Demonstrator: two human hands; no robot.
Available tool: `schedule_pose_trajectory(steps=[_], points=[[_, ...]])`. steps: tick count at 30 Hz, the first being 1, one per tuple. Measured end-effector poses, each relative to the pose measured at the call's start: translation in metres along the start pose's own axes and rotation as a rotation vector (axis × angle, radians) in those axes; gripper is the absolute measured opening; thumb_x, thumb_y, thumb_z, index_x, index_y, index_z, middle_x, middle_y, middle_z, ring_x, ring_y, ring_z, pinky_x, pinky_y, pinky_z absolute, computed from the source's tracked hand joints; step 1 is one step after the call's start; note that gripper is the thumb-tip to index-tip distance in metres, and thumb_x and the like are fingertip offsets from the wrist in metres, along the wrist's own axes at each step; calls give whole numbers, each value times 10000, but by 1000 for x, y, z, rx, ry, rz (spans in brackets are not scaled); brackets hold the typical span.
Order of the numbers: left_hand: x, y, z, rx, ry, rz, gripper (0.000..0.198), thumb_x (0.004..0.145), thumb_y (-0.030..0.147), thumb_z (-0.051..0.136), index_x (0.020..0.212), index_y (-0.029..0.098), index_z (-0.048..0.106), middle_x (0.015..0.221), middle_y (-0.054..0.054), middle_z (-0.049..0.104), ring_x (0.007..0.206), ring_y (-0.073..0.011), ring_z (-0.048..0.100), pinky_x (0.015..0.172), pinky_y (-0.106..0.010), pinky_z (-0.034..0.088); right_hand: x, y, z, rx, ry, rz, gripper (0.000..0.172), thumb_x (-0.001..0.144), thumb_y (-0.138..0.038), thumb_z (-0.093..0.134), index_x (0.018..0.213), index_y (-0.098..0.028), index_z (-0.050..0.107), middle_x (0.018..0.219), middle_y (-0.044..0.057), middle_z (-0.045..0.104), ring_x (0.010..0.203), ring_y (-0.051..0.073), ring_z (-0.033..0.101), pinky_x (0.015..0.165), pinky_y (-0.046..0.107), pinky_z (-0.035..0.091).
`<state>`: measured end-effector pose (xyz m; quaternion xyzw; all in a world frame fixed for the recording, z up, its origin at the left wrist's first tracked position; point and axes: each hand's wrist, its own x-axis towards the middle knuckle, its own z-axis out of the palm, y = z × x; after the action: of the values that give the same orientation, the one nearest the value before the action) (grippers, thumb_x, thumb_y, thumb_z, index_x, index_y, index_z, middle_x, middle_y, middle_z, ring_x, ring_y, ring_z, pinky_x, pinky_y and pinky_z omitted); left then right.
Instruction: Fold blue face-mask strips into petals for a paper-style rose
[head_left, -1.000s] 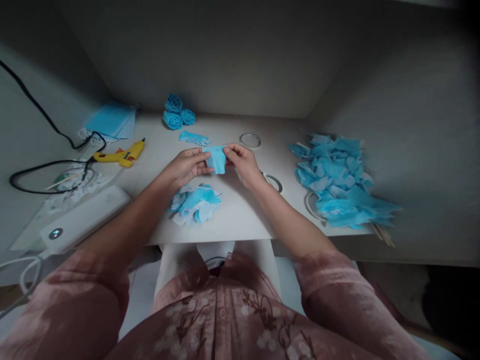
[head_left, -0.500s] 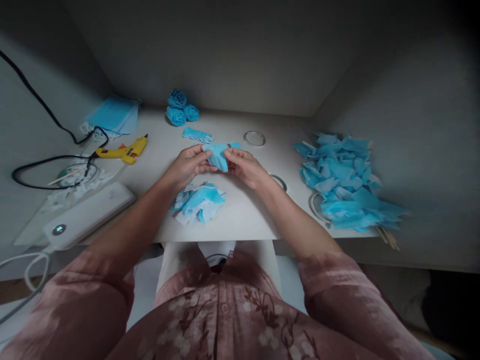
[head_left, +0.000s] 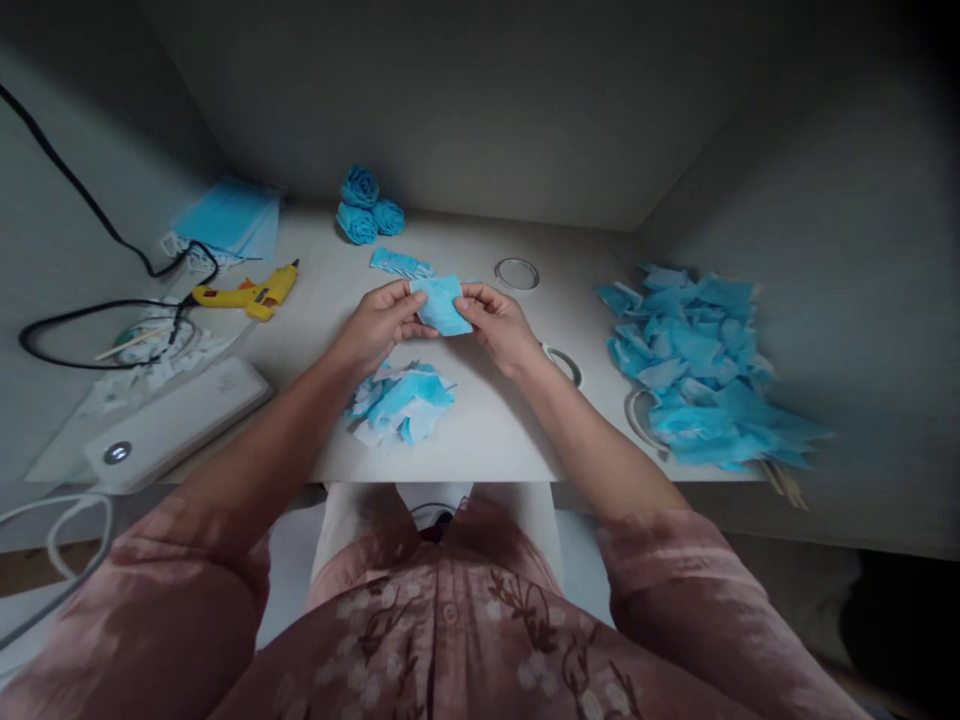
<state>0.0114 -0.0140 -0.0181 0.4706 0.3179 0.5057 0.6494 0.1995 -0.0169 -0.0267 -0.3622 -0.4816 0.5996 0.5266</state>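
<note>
A small blue fabric piece (head_left: 444, 305) is stretched between both hands above the middle of the table. My left hand (head_left: 382, 322) pinches its left side, thumb on top. At its right side, my right hand (head_left: 495, 325) grips it between thumb and fingers. Just below my left hand lies a pile of blue and white scraps (head_left: 405, 405). Behind the hands rests a folded blue strip (head_left: 401, 263), and farther back sit three blue fabric roses (head_left: 360, 208).
Left are a yellow glue gun (head_left: 255, 292), a white power bank (head_left: 176, 425) with a cable and stacked blue masks (head_left: 229, 218). Right, a big heap of blue fabric pieces (head_left: 690, 340) lies by thin sticks (head_left: 785, 485). Rings of tape (head_left: 517, 273) lie between. Walls enclose the table.
The blue piece was bent with its right side drooping; now it is spread flatter and squarer between my hands. My right fingers have shifted along its edge. The view has moved slightly.
</note>
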Motion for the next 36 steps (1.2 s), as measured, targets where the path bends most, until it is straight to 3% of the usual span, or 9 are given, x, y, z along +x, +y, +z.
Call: schedule_pose_trajectory(steps=[8,13,18,21,24,27,30,32,36], points=[[0,-1,1,23,-16,16,419,750,422,915,908,146,642,811,-12,722,721,-138,719,690,-258,632,0,-3,-2,64,-82,120,531,744,-742,795,881,-234,722,827,10,711,797,162,648,763,311,545],[0,-2,1,35,-3,-9,377,792,394,891,917,142,640,820,-15,712,760,-142,721,720,-272,635,-3,-3,1,29,-45,56,482,603,-552,971,841,-223,712,764,-46,661,715,101,570,725,250,490],[0,-1,0,36,14,-16,362,808,407,881,903,148,646,833,-24,721,772,-147,718,719,-274,628,1,0,-1,-2,16,-23,489,612,-589,947,829,-227,699,761,-49,641,692,96,539,679,250,452],[0,4,-1,101,80,-12,353,894,477,789,868,155,646,796,-41,726,697,-135,698,618,-225,561,2,-1,-3,-125,99,-170,439,691,-593,893,831,-229,691,768,-41,635,701,105,537,699,267,457],[-1,10,-2,194,131,-32,474,960,591,658,825,136,680,752,-78,729,628,-133,667,560,-217,499,1,-4,-5,-380,187,-373,332,828,-546,791,862,-231,690,808,-19,658,739,126,570,731,293,475],[-1,10,0,210,75,-105,631,957,715,558,844,118,727,780,-126,756,717,-183,720,646,-255,540,-3,-6,-4,-681,191,-609,225,944,-452,680,904,-232,708,869,12,695,808,157,615,787,329,496],[-1,7,1,120,-6,-165,666,914,762,575,875,118,741,811,-139,766,830,-234,756,747,-302,573,-6,-4,-3,-922,99,-803,187,1006,-356,609,941,-237,738,906,38,726,895,194,646,874,380,498],[-1,6,0,67,-24,-165,556,875,675,696,874,120,728,809,-119,758,848,-240,755,798,-328,578,-8,-1,-2,-1009,32,-853,199,1024,-334,590,979,-246,761,925,49,738,929,210,654,904,403,493],[-4,9,-1,33,8,-84,265,750,269,854,913,105,724,868,-75,753,829,-196,731,854,-329,570,-10,-2,0,-1017,-54,-799,283,1006,-480,623,1108,-267,779,1050,72,748,1044,242,662,998,453,489]])
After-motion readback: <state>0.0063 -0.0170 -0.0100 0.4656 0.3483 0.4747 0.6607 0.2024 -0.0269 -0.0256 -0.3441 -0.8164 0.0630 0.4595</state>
